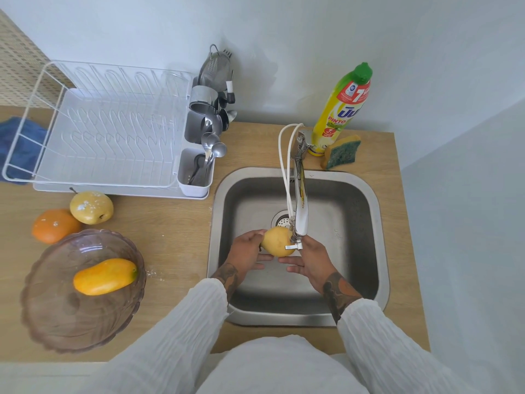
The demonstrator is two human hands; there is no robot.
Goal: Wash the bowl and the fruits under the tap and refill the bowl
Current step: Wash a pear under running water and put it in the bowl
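A yellow pear (277,240) is held over the steel sink (355,200), just under the spout of the tap (300,203). My left hand (246,253) grips its left side. My right hand (308,260) cups it from the right and below, partly behind the tap's end. The translucent brown bowl (56,317) stands on the counter at the left with an orange-yellow mango (105,276) in it. Behind the bowl lie an orange (54,226) and a pale yellow apple (91,207) with white specks.
A white dish rack (108,132) with a cutlery holder (196,172) stands at the back left, a blue cloth (17,140) beside it. A dish soap bottle (341,109) and a sponge (341,152) sit behind the sink. Walls close the back and right.
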